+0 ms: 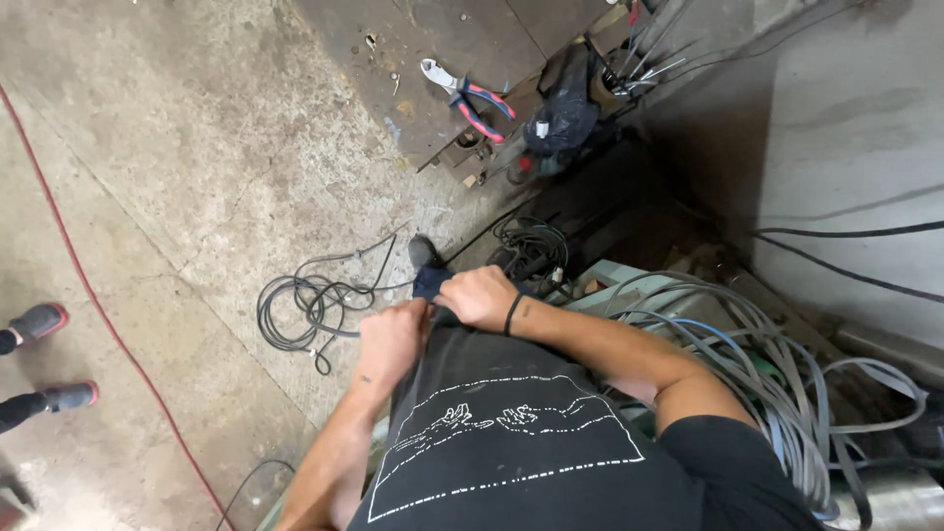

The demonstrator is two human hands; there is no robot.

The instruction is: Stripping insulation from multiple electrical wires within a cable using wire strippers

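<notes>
Nearest the camera is the person's black cotton T-shirt with a white line drawing, filling the bottom middle of the view. Just above its hem both hands meet at the waist. The left hand is clenched in a fist on the dark blue trouser fabric, pinching its edge beside the shirt hem. The right hand, with a thin black band on its wrist, is closed on the same dark blue fabric from the other side, knuckles up; the two hands almost touch. The fabric sits bunched between them, directly below the toe of a black shoe on the stained grey concrete floor.

To the person's right, a thick tangle of flat grey plastic straps loops over a pale green metal frame. To the left of the hands a coil of thin black cable lies on the floor, and a second, smaller black coil lies just past the right hand. A thin red cord runs along the floor's left side, near another person's two dark shoes with red soles at the left edge.

Farthest away, red-and-blue-handled pliers lie near the front edge of a rusty dark steel plate, with a crumpled black bag at its right corner.
</notes>
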